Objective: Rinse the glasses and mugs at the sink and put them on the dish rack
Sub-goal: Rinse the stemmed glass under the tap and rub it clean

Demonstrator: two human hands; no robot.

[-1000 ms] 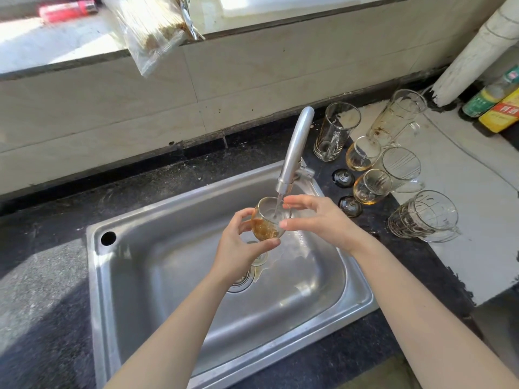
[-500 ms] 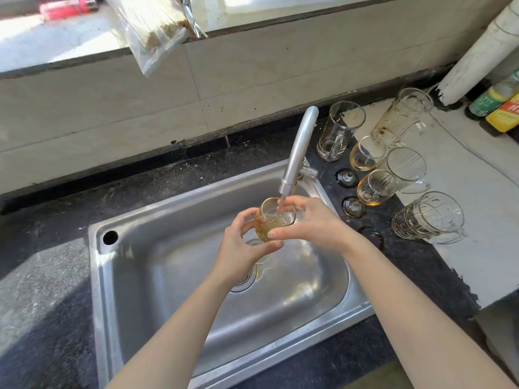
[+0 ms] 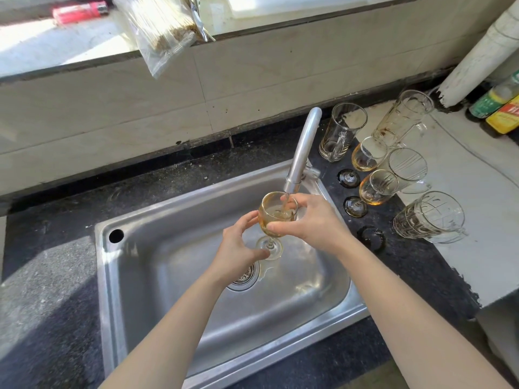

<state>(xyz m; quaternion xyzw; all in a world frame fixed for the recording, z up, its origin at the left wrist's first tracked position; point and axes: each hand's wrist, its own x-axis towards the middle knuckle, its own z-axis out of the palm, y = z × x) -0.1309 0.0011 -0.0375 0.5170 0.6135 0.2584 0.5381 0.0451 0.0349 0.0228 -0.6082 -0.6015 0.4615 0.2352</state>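
Wine glass (image 3: 276,217) is gripped at stem and foot by the left hand (image 3: 238,248) and pinched at the bowl by the right hand (image 3: 314,223). It is held upright over the sink (image 3: 168,290) so the faucet (image 3: 303,147) stream fills it. Amber residue is seen inside. Stained mugs (image 3: 341,130) and two stemmed glasses (image 3: 377,189) are crowded on the desk (image 3: 56,276) just to the right. No dish rack is in view.

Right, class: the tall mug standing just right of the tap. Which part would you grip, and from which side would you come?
Probably its handle, coming from the near side. The mug stands upright with the handle turned toward that side; the tap crowds its left, and stemmed glasses stand close on its right.
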